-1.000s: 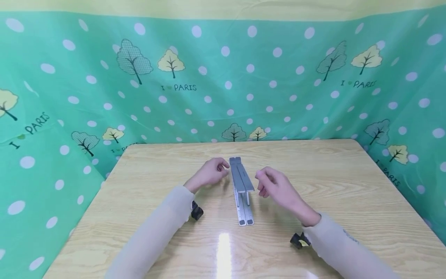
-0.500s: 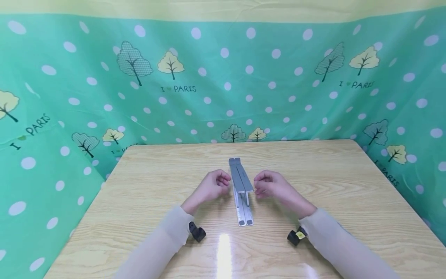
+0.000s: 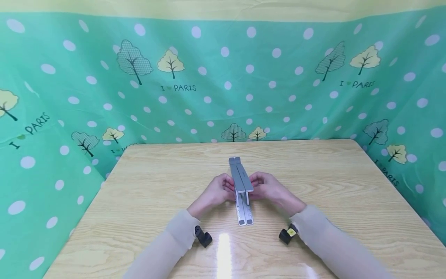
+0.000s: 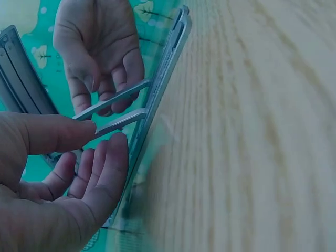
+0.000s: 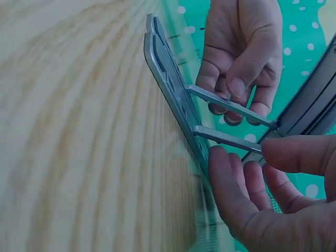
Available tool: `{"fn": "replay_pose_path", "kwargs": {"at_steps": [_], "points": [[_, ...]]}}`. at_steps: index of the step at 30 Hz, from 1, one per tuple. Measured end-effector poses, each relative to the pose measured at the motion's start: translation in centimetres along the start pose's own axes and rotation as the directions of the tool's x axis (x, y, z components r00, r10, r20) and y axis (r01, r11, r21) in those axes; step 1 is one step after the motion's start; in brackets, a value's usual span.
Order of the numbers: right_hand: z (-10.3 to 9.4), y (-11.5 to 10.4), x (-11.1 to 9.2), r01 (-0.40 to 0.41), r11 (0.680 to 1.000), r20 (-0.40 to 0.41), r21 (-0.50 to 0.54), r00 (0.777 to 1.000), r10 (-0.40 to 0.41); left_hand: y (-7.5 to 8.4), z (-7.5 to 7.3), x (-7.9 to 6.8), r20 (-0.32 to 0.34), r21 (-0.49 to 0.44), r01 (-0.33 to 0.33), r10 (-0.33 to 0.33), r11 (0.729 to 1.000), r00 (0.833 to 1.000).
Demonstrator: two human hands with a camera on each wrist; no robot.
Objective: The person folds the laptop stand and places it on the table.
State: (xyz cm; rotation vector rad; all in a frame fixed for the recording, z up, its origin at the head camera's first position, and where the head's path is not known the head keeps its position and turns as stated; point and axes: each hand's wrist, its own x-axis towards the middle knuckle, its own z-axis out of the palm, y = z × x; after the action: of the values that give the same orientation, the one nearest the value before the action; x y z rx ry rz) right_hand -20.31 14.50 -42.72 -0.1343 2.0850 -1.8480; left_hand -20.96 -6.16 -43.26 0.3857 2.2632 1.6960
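Observation:
A folding metal laptop stand (image 3: 240,177) stands partly raised on the table, its grey top arms above a silver base (image 3: 245,215) and two slim struts. My left hand (image 3: 219,190) is at its left side. In the left wrist view, thumb and curled fingers close about the near strut (image 4: 122,121), seeming to pinch it. From the other side, my right hand (image 3: 270,188) mirrors this; the right wrist view has its thumb (image 5: 296,154) at the end of a strut (image 5: 228,138) and the index fingertip just under it. In the head view the stand's arms partly hide the fingertips.
The stand rests on a light wooden table (image 3: 156,166) with a bright glare streak near its front. A green dotted cloth (image 3: 226,77) hangs behind and at both sides. Small black cameras sit at each wrist, the left wrist camera (image 3: 203,236) and right wrist camera (image 3: 287,234).
Both hands have moved inward from beside the laptop stand, and their fingers now meet its struts. The left hand also came nearer the front. The stand has stayed in place.

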Motion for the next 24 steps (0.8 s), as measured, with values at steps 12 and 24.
{"fn": "replay_pose_path", "kwargs": {"at_steps": [12, 24], "points": [[0.76, 0.54, 0.31, -0.011, 0.999, 0.032, 0.042, 0.999, 0.01, -0.17, 0.8, -0.09, 0.012, -0.01, 0.034, -0.033, 0.999, 0.999], [1.07, 0.31, 0.07, 0.01, 1.0, 0.011, -0.027, 1.0, -0.01, -0.29, 0.94, -0.1, 0.014, -0.022, 0.021, -0.02, 1.0, 1.0]]}}
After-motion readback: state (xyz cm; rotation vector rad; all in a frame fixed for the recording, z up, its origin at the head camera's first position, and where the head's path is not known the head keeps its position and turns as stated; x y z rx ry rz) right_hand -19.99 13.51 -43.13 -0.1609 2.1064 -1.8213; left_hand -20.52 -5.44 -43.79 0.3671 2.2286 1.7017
